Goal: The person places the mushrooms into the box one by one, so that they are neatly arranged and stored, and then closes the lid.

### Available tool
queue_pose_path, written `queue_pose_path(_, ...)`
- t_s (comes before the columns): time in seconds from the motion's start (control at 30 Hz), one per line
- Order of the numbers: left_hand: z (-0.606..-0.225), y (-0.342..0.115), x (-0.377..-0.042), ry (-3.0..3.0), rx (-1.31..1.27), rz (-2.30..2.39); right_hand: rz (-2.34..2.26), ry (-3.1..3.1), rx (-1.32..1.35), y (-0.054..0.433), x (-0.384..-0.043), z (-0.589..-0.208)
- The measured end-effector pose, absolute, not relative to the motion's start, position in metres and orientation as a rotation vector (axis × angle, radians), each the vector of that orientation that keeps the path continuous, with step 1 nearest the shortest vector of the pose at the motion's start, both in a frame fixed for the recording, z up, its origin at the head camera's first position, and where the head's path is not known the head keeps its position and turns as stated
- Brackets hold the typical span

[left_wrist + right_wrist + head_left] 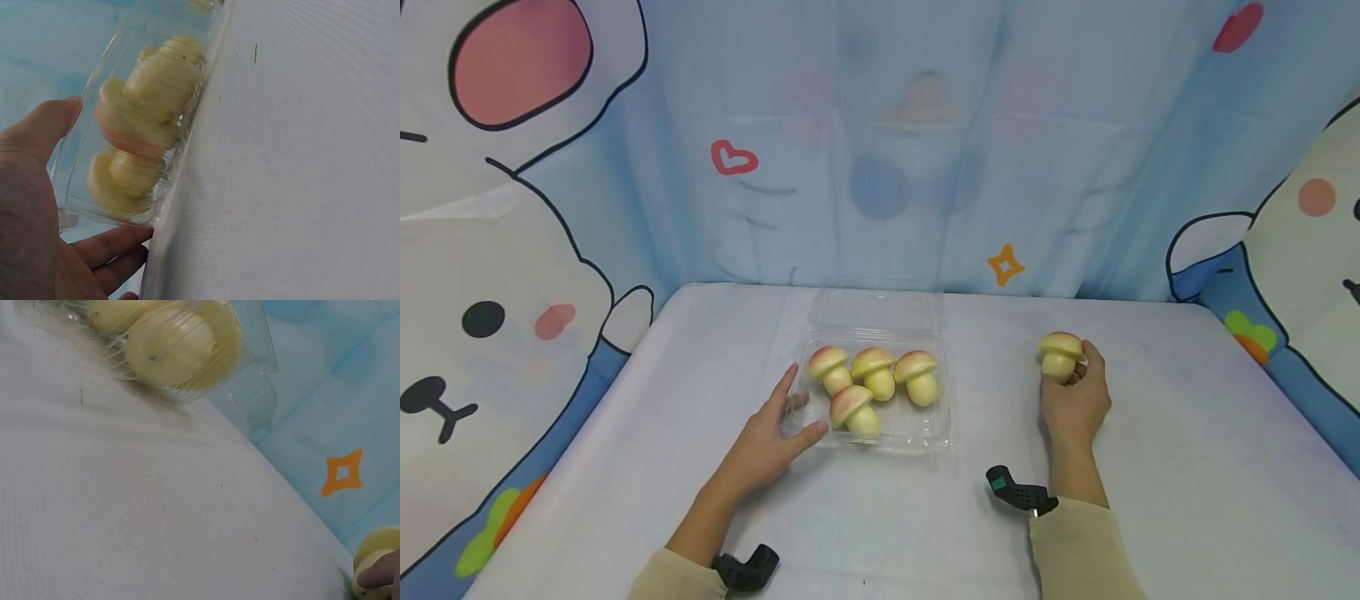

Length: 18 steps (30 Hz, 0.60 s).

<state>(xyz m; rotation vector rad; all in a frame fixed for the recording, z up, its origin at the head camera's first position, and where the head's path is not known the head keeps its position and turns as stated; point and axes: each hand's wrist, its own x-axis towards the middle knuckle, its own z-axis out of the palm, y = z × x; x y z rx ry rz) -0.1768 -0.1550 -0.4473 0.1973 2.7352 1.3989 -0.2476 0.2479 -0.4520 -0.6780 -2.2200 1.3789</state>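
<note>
A clear plastic box [917,429] lies on the table with its lid [880,310] folded back. Several artificial mushrooms [872,371], with pale yellow stems and pink-tinged caps, lie inside it. My left hand [767,442] rests at the box's left front corner. Its thumb [53,122] touches the rim and the other fingers extend along the side wall. To the right of the box, my right hand [1075,408] holds another artificial mushroom [1060,354] upright between thumb and fingers, cap on top. Only a fingertip and part of that mushroom [369,565] show in the right wrist view.
A white cloth covers the table [970,533]. Behind it hangs a blue curtain [895,167] printed with cartoon animals. Black wrist devices [1018,492] sit at both sleeves.
</note>
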Motion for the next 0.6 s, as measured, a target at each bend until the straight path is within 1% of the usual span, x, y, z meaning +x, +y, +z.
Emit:
queue_pose_path(0.3,-0.447,-0.155,-0.177,2.736,0.202,1.402,1.392,-2.206,-0.712,0.247,-0.247,-0.449)
queue_pose_path(0.6,-0.448,-0.154,-0.177,2.738,0.203,1.404,1.481,-2.219,-0.759,0.245,-0.247,-0.437)
